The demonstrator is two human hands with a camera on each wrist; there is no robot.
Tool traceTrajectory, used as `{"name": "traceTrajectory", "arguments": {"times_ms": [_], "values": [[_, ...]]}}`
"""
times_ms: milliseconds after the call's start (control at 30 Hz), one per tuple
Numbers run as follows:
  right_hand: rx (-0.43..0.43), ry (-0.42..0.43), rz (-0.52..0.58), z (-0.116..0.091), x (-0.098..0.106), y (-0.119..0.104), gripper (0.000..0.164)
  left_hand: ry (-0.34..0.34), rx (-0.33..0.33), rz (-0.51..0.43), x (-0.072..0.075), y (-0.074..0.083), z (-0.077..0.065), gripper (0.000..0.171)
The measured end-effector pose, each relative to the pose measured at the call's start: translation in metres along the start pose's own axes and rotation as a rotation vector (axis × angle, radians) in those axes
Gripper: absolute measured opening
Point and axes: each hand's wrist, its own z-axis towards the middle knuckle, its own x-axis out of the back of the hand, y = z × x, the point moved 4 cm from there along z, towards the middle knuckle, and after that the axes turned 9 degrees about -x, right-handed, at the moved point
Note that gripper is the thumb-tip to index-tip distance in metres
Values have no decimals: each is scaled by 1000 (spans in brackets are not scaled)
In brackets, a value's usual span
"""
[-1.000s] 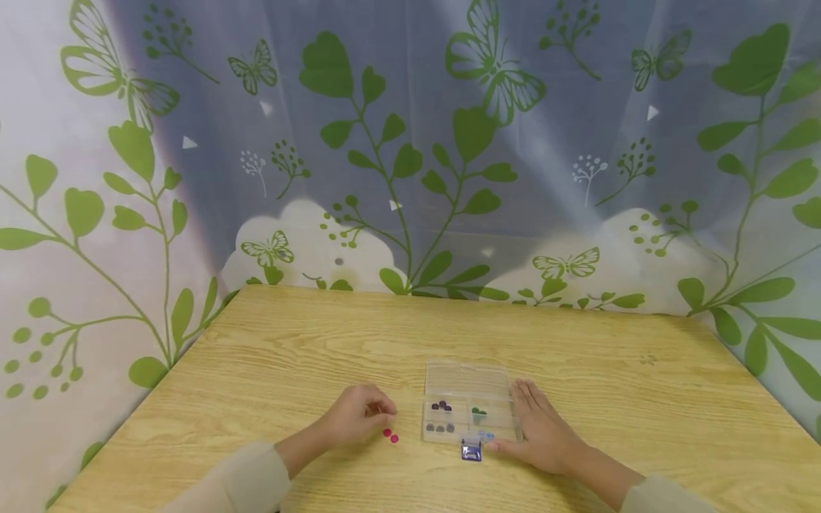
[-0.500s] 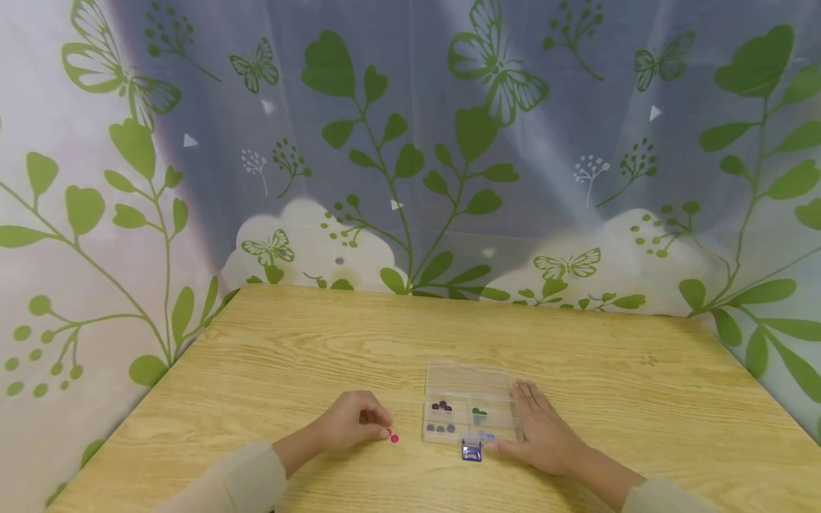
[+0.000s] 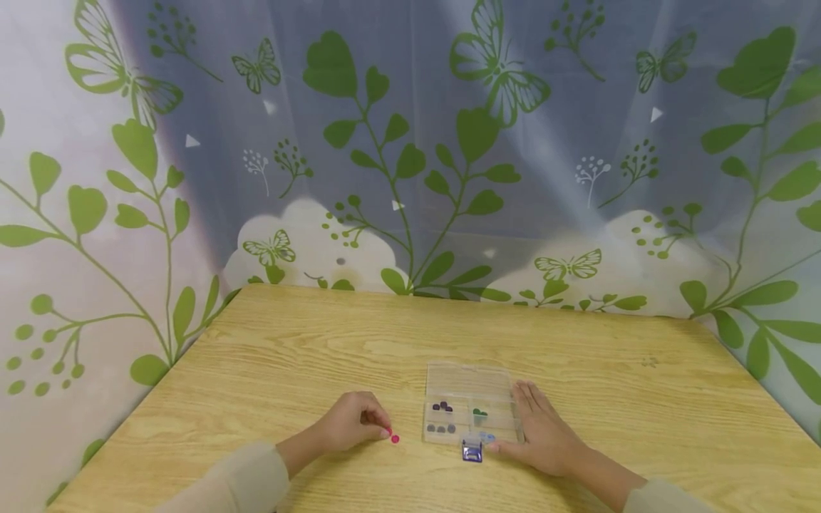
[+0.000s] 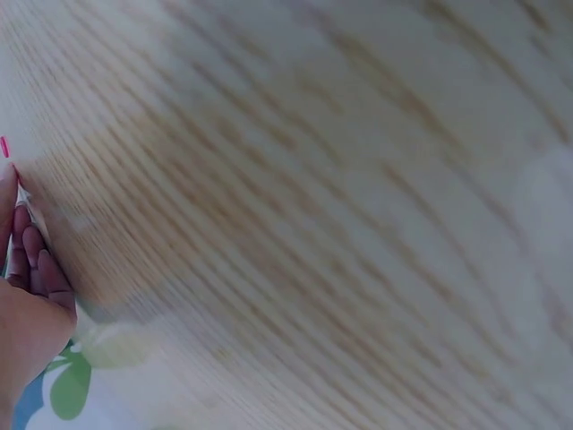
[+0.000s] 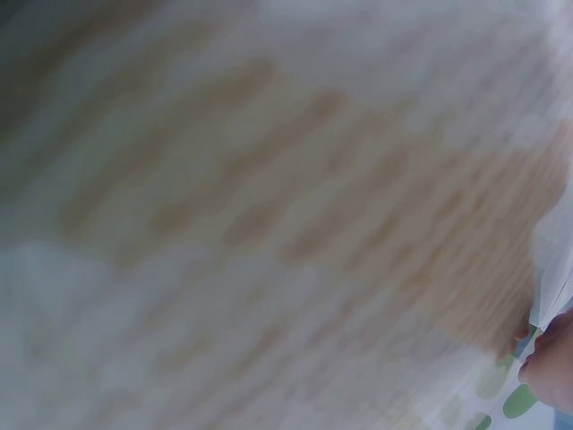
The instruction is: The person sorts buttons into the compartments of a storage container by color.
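In the head view my left hand (image 3: 349, 422) pinches at a small pink disc (image 3: 389, 430) with thumb and forefinger, which cover most of it. A second pink disc (image 3: 395, 439) lies on the table just right of the fingertips. My right hand (image 3: 548, 434) rests along the right side of a clear plastic compartment box (image 3: 426, 420), fingers straight and thumb at its front edge. The box's lid (image 3: 468, 380) is raised toward the back. Dark purple pieces (image 3: 442, 407), grey pieces (image 3: 440, 429), green pieces (image 3: 479, 412) and light blue pieces (image 3: 487, 437) lie in separate compartments.
A purple-blue latch (image 3: 472, 451) projects from the box's front edge. The wood-grain table (image 3: 308, 328) reaches back to a patterned curtain (image 3: 410, 142). Both wrist views show mostly tabletop.
My left hand has come down and slightly left onto the nearer pink disc, its thumb and forefinger closing there. My right hand and the box have stayed in place.
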Motion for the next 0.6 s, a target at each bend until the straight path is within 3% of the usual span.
{"name": "traceTrajectory", "arguments": {"times_ms": [600], "values": [[-4,0,0,0,-1,1,108,22,12,31,-1,-1,0,9]]}}
